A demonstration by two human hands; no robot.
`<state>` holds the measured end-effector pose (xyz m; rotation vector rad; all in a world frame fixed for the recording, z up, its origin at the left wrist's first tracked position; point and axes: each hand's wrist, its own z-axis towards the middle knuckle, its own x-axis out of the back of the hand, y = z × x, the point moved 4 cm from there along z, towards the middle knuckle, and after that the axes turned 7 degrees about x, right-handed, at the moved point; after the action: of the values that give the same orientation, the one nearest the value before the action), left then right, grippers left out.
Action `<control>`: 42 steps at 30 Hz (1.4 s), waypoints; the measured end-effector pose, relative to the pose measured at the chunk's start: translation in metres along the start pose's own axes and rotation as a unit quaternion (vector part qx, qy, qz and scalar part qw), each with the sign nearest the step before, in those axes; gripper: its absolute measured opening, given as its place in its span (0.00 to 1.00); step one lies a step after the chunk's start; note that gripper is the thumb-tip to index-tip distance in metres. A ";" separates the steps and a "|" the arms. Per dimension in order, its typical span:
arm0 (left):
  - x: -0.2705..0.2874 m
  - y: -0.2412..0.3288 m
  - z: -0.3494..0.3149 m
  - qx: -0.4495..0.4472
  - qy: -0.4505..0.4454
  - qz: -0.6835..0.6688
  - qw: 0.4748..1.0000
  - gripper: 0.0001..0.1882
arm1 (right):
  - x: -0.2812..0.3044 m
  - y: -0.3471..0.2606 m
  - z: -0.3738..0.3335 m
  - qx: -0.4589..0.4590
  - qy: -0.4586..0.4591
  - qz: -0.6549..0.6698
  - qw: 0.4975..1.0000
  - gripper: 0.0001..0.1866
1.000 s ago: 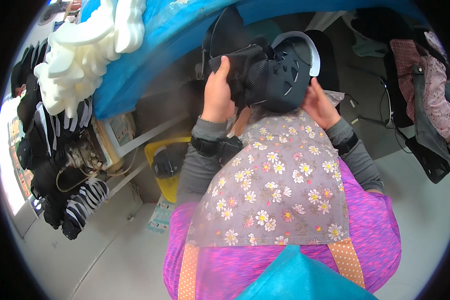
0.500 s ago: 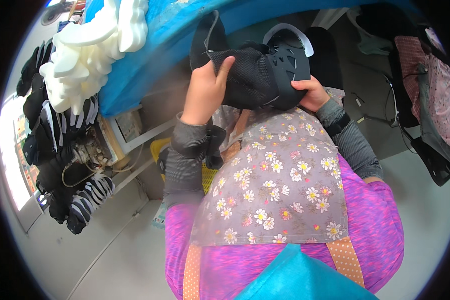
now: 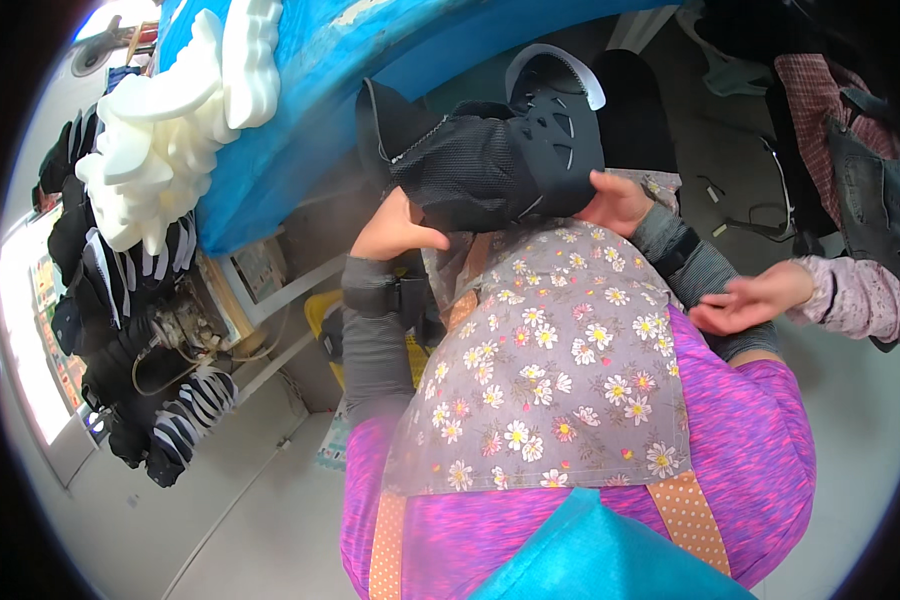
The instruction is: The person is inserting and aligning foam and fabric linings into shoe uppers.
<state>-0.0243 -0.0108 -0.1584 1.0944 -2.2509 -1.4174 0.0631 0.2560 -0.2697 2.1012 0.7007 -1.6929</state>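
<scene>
Between my hands is a black cap-like piece of mesh cloth. It has a curved black flap at its left end. At its right end is a smooth dark panel with slits and holes, and an arch edged in white. My left hand grips its lower left side, thumb out along the near edge, fingers hidden behind. My right hand holds its lower right edge, with the fingertips partly under it. Another person's hand, in a pale pink patterned sleeve, reaches in beside my right forearm with its fingers loosely bent.
A blue-covered table stretches across the far side. White moulded foam pieces are heaped on its left end. Black and striped pieces hang at the left. A yellow basket stands under my left arm. Folded clothes are at the right.
The black piece has shifted slightly left and down. My left hand has slid lower, from its top edge to its near side. Another person's hand has come in from the right.
</scene>
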 end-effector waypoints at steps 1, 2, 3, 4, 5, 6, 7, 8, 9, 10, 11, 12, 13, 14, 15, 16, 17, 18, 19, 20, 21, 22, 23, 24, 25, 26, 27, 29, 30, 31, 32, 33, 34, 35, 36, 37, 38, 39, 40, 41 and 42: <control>0.000 0.002 -0.001 -0.001 0.000 -0.001 1.000 0.57 | 0.004 -0.002 -0.002 0.002 0.007 -0.061 0.998 0.31; -0.004 0.009 0.003 -0.005 0.011 0.060 0.998 0.58 | -0.006 -0.007 -0.005 0.010 0.016 -0.127 0.992 0.31; -0.009 0.017 0.005 -0.011 0.021 0.120 0.992 0.59 | -0.009 -0.007 -0.004 0.017 0.019 -0.135 0.991 0.31; -0.014 0.023 0.005 -0.019 0.032 0.181 0.983 0.60 | -0.006 -0.005 -0.002 0.014 0.056 -0.174 0.983 0.30; -0.017 0.029 0.005 -0.018 0.042 0.179 0.983 0.61 | -0.005 -0.010 -0.001 0.016 0.097 -0.217 0.971 0.30; -0.020 0.029 0.006 -0.016 0.035 0.143 0.989 0.63 | -0.007 -0.010 0.002 0.033 0.100 -0.192 0.976 0.29; -0.022 0.032 0.007 -0.007 0.037 0.136 0.990 0.64 | -0.001 -0.009 0.004 0.035 0.102 -0.174 0.979 0.28; -0.015 0.020 0.002 0.002 0.035 0.150 0.988 0.63 | -0.009 -0.008 0.004 0.011 0.110 -0.166 0.980 0.28; -0.020 0.018 0.003 0.035 0.034 0.116 0.992 0.63 | -0.007 -0.005 0.003 0.011 0.122 -0.142 0.982 0.28; -0.019 0.014 0.001 0.034 0.034 0.132 0.990 0.65 | -0.013 -0.006 0.003 0.025 0.106 -0.157 0.982 0.29; -0.017 0.006 -0.002 0.020 0.046 0.092 0.994 0.62 | -0.019 -0.007 0.002 0.031 0.081 -0.154 0.984 0.30; -0.015 0.005 -0.001 0.012 0.040 0.117 0.992 0.56 | -0.013 -0.006 0.002 0.032 0.073 -0.154 0.985 0.30; -0.012 0.001 -0.001 -0.003 0.051 0.137 0.989 0.52 | -0.016 -0.006 0.003 0.035 0.059 -0.151 0.986 0.30; -0.011 0.000 -0.002 -0.016 0.063 0.156 0.986 0.48 | -0.021 -0.005 0.002 0.036 0.045 -0.146 0.988 0.30; -0.020 0.006 -0.001 -0.024 0.053 0.158 0.986 0.48 | -0.021 -0.006 0.001 0.048 0.049 -0.152 0.986 0.30; -0.027 0.013 -0.001 -0.036 0.087 0.129 0.987 0.38 | -0.020 -0.006 0.000 0.039 0.055 -0.152 0.986 0.29; -0.031 0.017 -0.004 -0.045 0.123 0.099 0.986 0.29 | -0.019 -0.003 0.000 0.028 0.060 -0.149 0.987 0.29; -0.033 0.017 -0.004 -0.049 0.115 0.101 0.987 0.29 | -0.015 -0.003 0.000 0.037 0.063 -0.151 0.986 0.29; -0.029 0.013 -0.003 0.001 0.148 0.076 0.986 0.27 | -0.011 -0.003 0.002 0.045 0.053 -0.160 0.985 0.28; -0.026 0.009 -0.006 0.052 0.185 0.051 0.980 0.25 | -0.012 -0.003 0.004 0.049 0.041 -0.169 0.984 0.28; -0.023 0.006 -0.008 0.042 0.225 0.081 0.970 0.25 | -0.013 -0.003 0.003 0.046 0.043 -0.165 0.984 0.28; -0.025 0.003 -0.008 0.041 0.222 0.084 0.971 0.25 | -0.011 -0.003 0.003 0.051 0.044 -0.165 0.984 0.28; -0.023 0.001 -0.008 0.028 0.246 0.073 0.966 0.25 | -0.007 -0.002 0.005 0.057 0.032 -0.170 0.983 0.29; -0.020 -0.003 -0.010 0.015 0.271 0.061 0.960 0.26 | -0.007 -0.003 0.007 0.061 0.021 -0.175 0.982 0.29; -0.011 -0.015 -0.015 0.055 0.297 0.085 0.949 0.26 | -0.007 -0.004 0.008 0.065 0.019 -0.173 0.983 0.29; -0.011 -0.018 -0.018 0.055 0.293 0.089 0.950 0.26 | -0.007 -0.004 0.007 0.061 0.020 -0.169 0.984 0.30; -0.010 -0.024 -0.022 0.103 0.305 0.108 0.941 0.25 | -0.007 -0.004 0.006 0.056 0.022 -0.164 0.985 0.30; -0.019 -0.022 -0.027 0.102 0.277 0.127 0.947 0.23 | -0.009 -0.007 0.006 0.065 0.020 -0.165 0.984 0.30; -0.026 -0.018 -0.030 0.102 0.263 0.136 0.950 0.22 | -0.010 -0.008 0.006 0.069 0.017 -0.167 0.983 0.30; -0.041 -0.007 -0.030 0.011 0.209 0.186 0.960 0.18 | -0.010 -0.008 0.005 0.069 0.017 -0.166 0.984 0.30; -0.055 0.005 -0.031 -0.080 0.154 0.233 0.957 0.16 | -0.010 -0.008 0.005 0.068 0.019 -0.170 0.983 0.29; -0.057 0.008 -0.032 -0.072 0.155 0.257 0.951 0.13 | -0.010 -0.008 0.006 0.066 0.021 -0.175 0.982 0.28; -0.058 0.008 -0.031 -0.071 0.157 0.257 0.951 0.13 | -0.009 -0.008 0.008 0.064 0.020 -0.175 0.982 0.28; -0.058 0.012 -0.031 -0.101 0.198 0.279 0.934 0.12 | -0.007 -0.008 0.010 0.067 0.013 -0.167 0.984 0.27; -0.058 0.016 -0.032 -0.130 0.238 0.301 0.914 0.11 | -0.005 -0.008 0.012 0.069 0.007 -0.159 0.985 0.26; -0.057 0.019 -0.033 -0.161 0.249 0.311 0.903 0.11 | -0.002 -0.008 0.013 0.070 0.007 -0.158 0.985 0.26; -0.059 0.020 -0.031 -0.160 0.249 0.311 0.903 0.11 | 0.001 -0.009 0.014 0.074 0.023 -0.149 0.986 0.25; -0.060 0.021 -0.030 -0.148 0.281 0.294 0.901 0.11 | 0.003 -0.010 0.014 0.078 0.040 -0.139 0.986 0.24; -0.059 0.022 -0.030 -0.135 0.314 0.277 0.898 0.11 | 0.005 -0.011 0.014 0.079 0.041 -0.138 0.986 0.24; -0.060 0.024 -0.030 -0.135 0.313 0.277 0.898 0.11 | 0.006 -0.013 0.014 0.081 0.059 -0.128 0.987 0.23; -0.059 0.025 -0.031 -0.129 0.342 0.292 0.884 0.13 | 0.007 -0.015 0.014 0.083 0.077 -0.116 0.987 0.22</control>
<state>0.0220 0.0164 -0.1116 0.6012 -1.6101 -0.8536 0.0441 0.2615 -0.2796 2.3636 0.9112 -1.7767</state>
